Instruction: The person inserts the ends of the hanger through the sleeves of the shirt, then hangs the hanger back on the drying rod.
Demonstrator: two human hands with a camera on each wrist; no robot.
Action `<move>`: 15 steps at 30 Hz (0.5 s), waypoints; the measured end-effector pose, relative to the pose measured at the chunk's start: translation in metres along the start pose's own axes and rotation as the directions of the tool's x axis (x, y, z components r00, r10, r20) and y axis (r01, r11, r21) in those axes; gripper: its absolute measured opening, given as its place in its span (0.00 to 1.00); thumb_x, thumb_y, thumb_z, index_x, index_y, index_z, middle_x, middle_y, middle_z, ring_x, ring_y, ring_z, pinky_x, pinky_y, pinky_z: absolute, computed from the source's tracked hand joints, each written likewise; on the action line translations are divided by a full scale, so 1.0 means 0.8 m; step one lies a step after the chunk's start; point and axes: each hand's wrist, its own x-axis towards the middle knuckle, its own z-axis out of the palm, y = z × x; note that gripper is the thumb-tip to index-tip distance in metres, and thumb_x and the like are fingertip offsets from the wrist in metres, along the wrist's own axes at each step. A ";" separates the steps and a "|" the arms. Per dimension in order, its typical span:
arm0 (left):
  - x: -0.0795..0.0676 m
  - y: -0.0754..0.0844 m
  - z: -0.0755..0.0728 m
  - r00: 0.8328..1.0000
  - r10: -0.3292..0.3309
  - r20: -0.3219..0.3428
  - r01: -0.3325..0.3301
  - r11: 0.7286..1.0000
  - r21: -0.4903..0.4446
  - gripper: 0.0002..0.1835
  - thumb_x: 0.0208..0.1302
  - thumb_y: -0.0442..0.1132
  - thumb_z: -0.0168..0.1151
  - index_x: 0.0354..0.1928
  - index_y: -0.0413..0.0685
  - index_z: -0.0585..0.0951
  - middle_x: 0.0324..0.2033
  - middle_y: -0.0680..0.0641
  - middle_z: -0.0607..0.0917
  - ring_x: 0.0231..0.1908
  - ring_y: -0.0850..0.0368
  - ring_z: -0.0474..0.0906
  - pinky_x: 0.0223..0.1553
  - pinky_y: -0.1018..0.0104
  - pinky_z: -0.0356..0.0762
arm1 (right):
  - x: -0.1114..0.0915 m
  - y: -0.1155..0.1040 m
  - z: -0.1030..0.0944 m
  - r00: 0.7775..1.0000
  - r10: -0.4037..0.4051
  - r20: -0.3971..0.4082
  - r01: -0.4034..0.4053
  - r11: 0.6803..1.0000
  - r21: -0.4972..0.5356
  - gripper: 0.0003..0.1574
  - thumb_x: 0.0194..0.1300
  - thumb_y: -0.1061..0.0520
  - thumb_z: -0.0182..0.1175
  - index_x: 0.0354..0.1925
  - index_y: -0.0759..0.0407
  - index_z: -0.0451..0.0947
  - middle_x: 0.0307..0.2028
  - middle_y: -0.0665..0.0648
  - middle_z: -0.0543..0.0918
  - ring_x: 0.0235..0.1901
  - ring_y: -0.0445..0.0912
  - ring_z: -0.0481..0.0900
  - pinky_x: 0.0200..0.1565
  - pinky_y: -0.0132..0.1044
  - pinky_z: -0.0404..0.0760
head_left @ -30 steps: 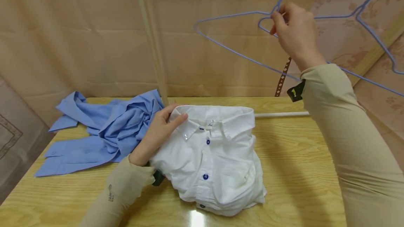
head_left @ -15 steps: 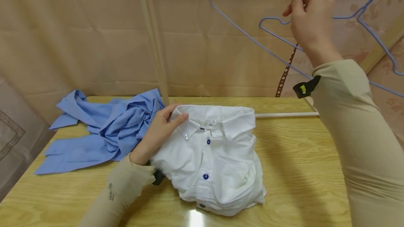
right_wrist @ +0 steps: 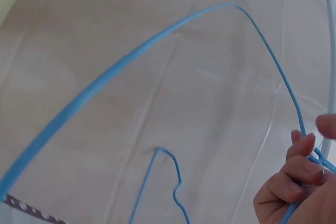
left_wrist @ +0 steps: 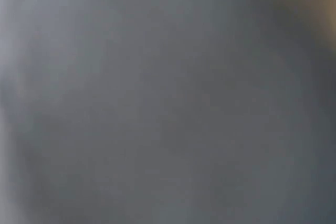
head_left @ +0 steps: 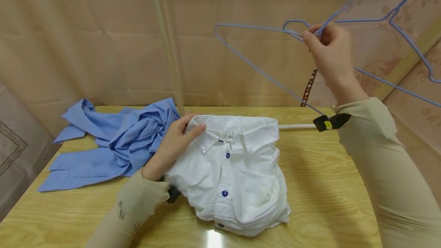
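Observation:
A white buttoned shirt (head_left: 248, 179) lies bunched on the wooden table, collar away from me. My left hand (head_left: 173, 141) holds the left side of its collar, thumb on top and the other fingers mostly hidden behind the cloth. Raised at the upper right, my right hand (head_left: 332, 56) grips a blue wire hanger (head_left: 248, 26) at the neck below its hook. In the right wrist view the fingers of my right hand (right_wrist: 299, 182) curl round the neck of the hanger (right_wrist: 131, 53). The left wrist view is only a grey blur.
A crumpled blue shirt (head_left: 134, 129) lies on the table's left side. Another blue hanger (head_left: 411, 41) hangs at the upper right, partly behind my right hand. A white rod (head_left: 296, 126) runs near the table's (head_left: 320, 175) back edge. A pale pole (head_left: 163, 30) stands before the curtain.
My right hand first moved up and right with the hanger, then came down and left; the hook now shows in the head view. The left hand and both shirts have stayed put.

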 end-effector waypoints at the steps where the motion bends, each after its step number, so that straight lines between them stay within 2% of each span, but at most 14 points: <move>1: 0.000 0.000 0.000 1.000 -0.002 0.000 0.002 1.000 -0.002 0.19 0.62 0.46 0.58 0.52 0.47 0.75 0.46 0.47 0.79 0.45 0.59 0.74 0.46 0.69 0.72 | -0.004 0.003 0.001 1.000 -0.001 -0.001 0.001 1.000 0.010 0.02 0.60 0.55 0.58 0.32 0.51 0.76 0.18 0.43 0.72 0.21 0.37 0.65 0.24 0.27 0.61; 6: 0.000 0.000 0.000 1.000 -0.019 -0.004 0.019 1.000 -0.008 0.19 0.61 0.47 0.58 0.52 0.47 0.75 0.46 0.48 0.79 0.45 0.59 0.74 0.47 0.68 0.72 | -0.024 0.012 0.005 1.000 -0.012 -0.011 0.013 0.998 0.056 0.08 0.60 0.53 0.59 0.30 0.55 0.80 0.16 0.45 0.70 0.17 0.39 0.57 0.23 0.29 0.56; 9: 0.000 0.002 0.000 1.000 -0.015 -0.009 0.015 1.000 -0.007 0.19 0.62 0.46 0.58 0.52 0.46 0.75 0.47 0.47 0.79 0.45 0.58 0.73 0.46 0.68 0.72 | -0.037 0.015 0.006 0.999 -0.042 -0.025 0.046 0.983 0.179 0.11 0.60 0.53 0.59 0.27 0.59 0.80 0.14 0.48 0.69 0.12 0.40 0.53 0.18 0.30 0.50; 12: 0.001 0.003 0.000 1.000 0.002 -0.013 -0.003 1.000 -0.019 0.17 0.63 0.44 0.56 0.52 0.45 0.75 0.46 0.46 0.79 0.44 0.58 0.73 0.46 0.69 0.71 | -0.048 0.017 0.006 0.995 -0.073 -0.068 0.091 0.941 0.325 0.14 0.60 0.55 0.60 0.23 0.63 0.79 0.12 0.50 0.67 0.11 0.41 0.49 0.17 0.31 0.45; 15: 0.001 0.005 -0.001 1.000 0.019 -0.010 -0.019 0.999 -0.037 0.16 0.65 0.42 0.54 0.52 0.44 0.75 0.45 0.46 0.79 0.44 0.59 0.73 0.45 0.71 0.71 | -0.055 0.018 0.007 0.987 -0.095 -0.128 0.144 0.872 0.468 0.16 0.60 0.57 0.60 0.19 0.66 0.76 0.11 0.51 0.69 0.11 0.40 0.49 0.17 0.29 0.44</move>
